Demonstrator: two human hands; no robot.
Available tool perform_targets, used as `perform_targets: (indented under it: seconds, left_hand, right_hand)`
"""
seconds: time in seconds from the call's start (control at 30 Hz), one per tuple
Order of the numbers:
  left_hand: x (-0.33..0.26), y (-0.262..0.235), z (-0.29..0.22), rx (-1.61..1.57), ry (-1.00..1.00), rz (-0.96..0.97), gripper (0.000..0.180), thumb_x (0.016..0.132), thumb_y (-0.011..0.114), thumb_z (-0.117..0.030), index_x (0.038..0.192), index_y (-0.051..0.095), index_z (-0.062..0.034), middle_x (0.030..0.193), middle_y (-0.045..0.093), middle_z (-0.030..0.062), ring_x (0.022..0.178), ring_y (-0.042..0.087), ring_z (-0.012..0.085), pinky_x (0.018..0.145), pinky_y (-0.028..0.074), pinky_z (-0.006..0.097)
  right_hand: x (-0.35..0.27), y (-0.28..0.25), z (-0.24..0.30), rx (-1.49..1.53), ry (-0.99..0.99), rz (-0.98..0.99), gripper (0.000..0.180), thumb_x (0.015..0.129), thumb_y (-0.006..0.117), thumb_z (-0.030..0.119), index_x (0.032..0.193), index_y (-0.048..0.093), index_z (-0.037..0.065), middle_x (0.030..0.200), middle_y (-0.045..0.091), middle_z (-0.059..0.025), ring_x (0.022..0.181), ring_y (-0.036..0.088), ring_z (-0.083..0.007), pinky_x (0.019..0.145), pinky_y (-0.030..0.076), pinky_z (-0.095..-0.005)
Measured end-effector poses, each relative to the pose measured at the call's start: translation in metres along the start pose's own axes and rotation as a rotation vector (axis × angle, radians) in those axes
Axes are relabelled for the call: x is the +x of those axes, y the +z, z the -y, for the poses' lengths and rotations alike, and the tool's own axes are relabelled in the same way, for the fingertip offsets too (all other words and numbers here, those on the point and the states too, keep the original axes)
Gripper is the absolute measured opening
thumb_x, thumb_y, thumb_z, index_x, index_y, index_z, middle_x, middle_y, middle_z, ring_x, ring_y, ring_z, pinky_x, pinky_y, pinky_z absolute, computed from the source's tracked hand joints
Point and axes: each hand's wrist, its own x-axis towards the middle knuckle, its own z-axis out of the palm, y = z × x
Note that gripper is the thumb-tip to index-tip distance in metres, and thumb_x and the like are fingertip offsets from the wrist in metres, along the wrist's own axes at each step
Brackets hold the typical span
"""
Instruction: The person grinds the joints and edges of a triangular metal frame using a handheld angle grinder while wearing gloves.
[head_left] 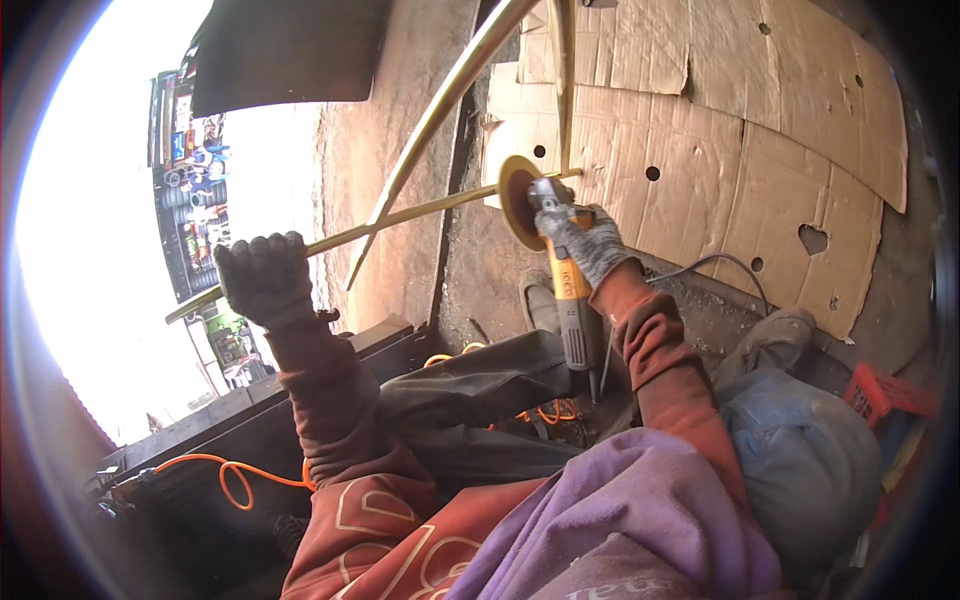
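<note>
My left hand, in a dark work glove, is closed round a long gold-coloured metal bar on the left. The bar runs up to the right and crosses a curved metal leg; another leg meets it near its far end. In a grey glove, my right hand grips a yellow and grey angle grinder close to its head. The grinder's round disc stands on edge at the bar, near its right end. Whether disc and metal touch, I cannot tell.
Flattened cardboard sheets cover the ground at the far right. A grey cable bends past my right forearm. Orange cord lies along a dark ledge at the left. A red crate stands at my right.
</note>
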Motion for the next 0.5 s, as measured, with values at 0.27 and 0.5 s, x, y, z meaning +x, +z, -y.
perform_targets:
  seconds: [0.27,0.5]
  left_hand:
    - [0.007,-0.022,0.002,0.021,-0.024,-0.066,0.044,0.099,0.028,-0.043,0.062,0.038,-0.0211,0.054,0.033,-0.0021,0.056,0.034,0.0169,0.062,0.034,0.037]
    - [-0.002,-0.072,-0.004,0.008,-0.067,0.035,0.037,0.098,0.032,-0.035,0.067,0.042,-0.0187,0.06,0.039,-0.0014,0.06,0.037,0.0144,0.062,0.033,0.033]
  right_hand:
    - [-0.009,0.005,-0.026,-0.121,0.063,0.073,0.052,0.069,0.08,0.014,0.106,0.046,0.007,0.097,0.063,-0.0082,0.079,0.061,-0.0127,0.065,0.051,-0.0285]
    - [-0.02,0.034,-0.011,-0.164,0.032,0.075,0.052,0.07,0.079,0.017,0.108,0.045,0.005,0.097,0.064,-0.0068,0.08,0.062,-0.0144,0.067,0.051,-0.0308]
